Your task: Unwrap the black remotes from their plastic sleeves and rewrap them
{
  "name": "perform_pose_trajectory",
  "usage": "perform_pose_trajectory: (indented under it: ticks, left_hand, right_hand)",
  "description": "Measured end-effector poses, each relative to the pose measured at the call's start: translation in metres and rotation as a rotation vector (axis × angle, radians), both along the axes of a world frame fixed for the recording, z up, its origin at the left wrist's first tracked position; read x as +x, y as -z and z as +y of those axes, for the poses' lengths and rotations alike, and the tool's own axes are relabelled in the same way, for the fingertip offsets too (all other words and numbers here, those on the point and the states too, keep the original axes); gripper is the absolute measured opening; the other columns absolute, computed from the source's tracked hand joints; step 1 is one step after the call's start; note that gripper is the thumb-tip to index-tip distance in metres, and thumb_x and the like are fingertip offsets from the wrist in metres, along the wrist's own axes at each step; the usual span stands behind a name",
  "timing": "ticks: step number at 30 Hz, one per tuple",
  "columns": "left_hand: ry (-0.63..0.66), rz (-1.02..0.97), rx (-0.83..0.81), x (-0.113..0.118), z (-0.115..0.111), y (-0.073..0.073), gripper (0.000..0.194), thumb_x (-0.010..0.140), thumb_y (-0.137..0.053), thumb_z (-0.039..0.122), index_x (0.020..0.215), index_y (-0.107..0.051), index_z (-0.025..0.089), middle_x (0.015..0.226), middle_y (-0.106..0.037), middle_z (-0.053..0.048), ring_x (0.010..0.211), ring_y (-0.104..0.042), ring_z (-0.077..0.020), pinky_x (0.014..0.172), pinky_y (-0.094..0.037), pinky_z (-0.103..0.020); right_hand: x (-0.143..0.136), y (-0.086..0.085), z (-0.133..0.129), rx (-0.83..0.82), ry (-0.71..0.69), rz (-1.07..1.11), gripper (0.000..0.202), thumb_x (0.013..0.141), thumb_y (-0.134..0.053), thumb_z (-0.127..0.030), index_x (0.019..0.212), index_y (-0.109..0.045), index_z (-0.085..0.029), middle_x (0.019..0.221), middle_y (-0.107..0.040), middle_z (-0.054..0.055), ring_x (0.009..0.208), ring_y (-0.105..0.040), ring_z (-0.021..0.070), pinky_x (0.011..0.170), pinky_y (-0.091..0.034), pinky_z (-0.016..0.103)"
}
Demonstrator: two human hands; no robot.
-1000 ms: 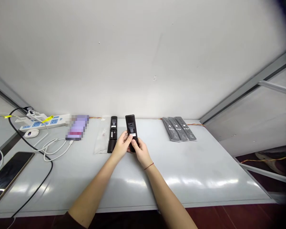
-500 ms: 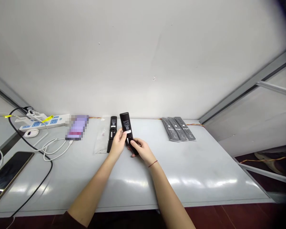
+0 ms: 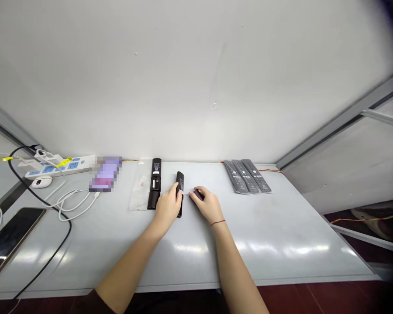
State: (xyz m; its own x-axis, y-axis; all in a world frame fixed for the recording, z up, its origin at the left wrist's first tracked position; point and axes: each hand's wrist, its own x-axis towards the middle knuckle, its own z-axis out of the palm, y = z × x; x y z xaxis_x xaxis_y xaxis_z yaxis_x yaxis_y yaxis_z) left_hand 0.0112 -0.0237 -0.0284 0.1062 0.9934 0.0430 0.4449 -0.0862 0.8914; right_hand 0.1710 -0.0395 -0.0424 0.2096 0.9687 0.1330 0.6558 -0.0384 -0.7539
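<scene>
My left hand [image 3: 168,205] is wrapped round a black remote [image 3: 180,179], tilted on its side near the middle of the table. To its right, my right hand [image 3: 208,204] grips a small dark cover [image 3: 197,194], partly hidden under the fingers and apart from the remote. Left of my left hand lies a second black remote [image 3: 156,168], back side up with its battery compartment open. Its dark cover [image 3: 153,200] lies at its lower end. A clear plastic bag [image 3: 140,189] is beside it.
Several wrapped remotes [image 3: 247,176] lie at the back right. On the left are a power strip [image 3: 85,163], a blurred-out phone [image 3: 105,174], white cables, an earbud case [image 3: 42,182] and a dark phone [image 3: 11,237]. A wall [image 3: 196,87] rises behind the table.
My right hand has moved right, away from the held remote, with the small dark cover in its fingers. My left hand has turned the remote onto its side and lowered it.
</scene>
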Motion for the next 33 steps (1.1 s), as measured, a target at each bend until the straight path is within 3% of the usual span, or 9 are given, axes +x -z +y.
perform_pose_trajectory:
  ticks: [5, 10, 12, 15, 18, 25, 33]
  left_hand:
    - [0.023, 0.296, 0.072, -0.002, -0.003, -0.001, 0.03, 0.089, -0.045, 0.034, 0.109, -0.062, 0.022, 0.098, -0.065, -0.012, 0.092, -0.061, -0.0273, 0.087, -0.042, -0.037]
    - [0.071, 0.511, 0.14, -0.006, -0.003, -0.011, 0.026, 0.091, -0.04, 0.03, 0.105, -0.06, 0.021, 0.105, -0.061, -0.01, 0.089, -0.06, -0.0224, 0.077, -0.044, -0.031]
    - [0.201, 0.58, 0.162, -0.012, -0.002, -0.021, 0.023, 0.09, -0.041, 0.03, 0.1, -0.061, 0.021, 0.105, -0.06, -0.008, 0.088, -0.06, -0.0207, 0.074, -0.044, -0.03]
    - [0.511, 0.61, 0.138, -0.025, -0.003, -0.035, 0.012, 0.083, -0.054, 0.031, 0.088, -0.061, 0.022, 0.095, -0.062, -0.004, 0.082, -0.06, -0.0192, 0.07, -0.044, -0.028]
    - [0.644, 0.651, 0.134, -0.035, -0.009, -0.04, 0.009, 0.076, -0.061, 0.026, 0.085, -0.06, 0.022, 0.092, -0.062, -0.002, 0.081, -0.06, -0.0186, 0.066, -0.044, -0.027]
    - [0.624, 0.605, 0.285, -0.037, -0.019, -0.022, 0.014, 0.088, -0.046, 0.023, 0.087, -0.06, 0.023, 0.091, -0.061, -0.004, 0.082, -0.059, -0.019, 0.066, -0.043, -0.028]
    - [0.486, 0.853, 0.399, -0.036, 0.007, -0.021, 0.022, 0.093, -0.037, 0.023, 0.096, -0.058, 0.018, 0.096, -0.062, -0.009, 0.087, -0.057, -0.0224, 0.075, -0.039, -0.034]
  right_hand:
    - [0.001, 0.008, 0.003, 0.08, 0.053, -0.062, 0.029, 0.078, -0.059, -0.044, 0.085, -0.069, -0.018, 0.083, -0.061, 0.012, 0.085, -0.058, 0.0276, 0.084, -0.044, 0.046]
    - [0.002, 0.014, 0.004, 0.113, 0.079, -0.079, 0.034, 0.079, -0.058, -0.042, 0.097, -0.067, -0.015, 0.09, -0.057, 0.013, 0.088, -0.057, 0.0274, 0.087, -0.044, 0.045]
    - [0.002, 0.014, 0.003, 0.119, 0.083, -0.069, 0.034, 0.08, -0.057, -0.042, 0.098, -0.067, -0.015, 0.092, -0.058, 0.013, 0.09, -0.057, 0.0278, 0.088, -0.044, 0.045]
    - [0.002, 0.013, 0.003, 0.12, 0.084, -0.055, 0.032, 0.083, -0.054, -0.043, 0.096, -0.067, -0.016, 0.092, -0.059, 0.013, 0.091, -0.058, 0.0275, 0.089, -0.044, 0.045]
    - [0.001, 0.012, 0.003, 0.113, 0.067, -0.061, 0.032, 0.083, -0.052, -0.041, 0.096, -0.067, -0.016, 0.093, -0.06, 0.013, 0.093, -0.058, 0.0269, 0.09, -0.043, 0.045]
    - [-0.002, 0.009, 0.001, 0.096, 0.008, -0.125, 0.029, 0.083, -0.052, -0.036, 0.098, -0.067, -0.017, 0.098, -0.063, 0.014, 0.093, -0.058, 0.0264, 0.089, -0.044, 0.043]
    - [-0.004, 0.01, 0.002, 0.078, 0.0, -0.186, 0.028, 0.083, -0.053, -0.033, 0.097, -0.068, -0.015, 0.098, -0.065, 0.014, 0.096, -0.057, 0.0276, 0.088, -0.043, 0.042]
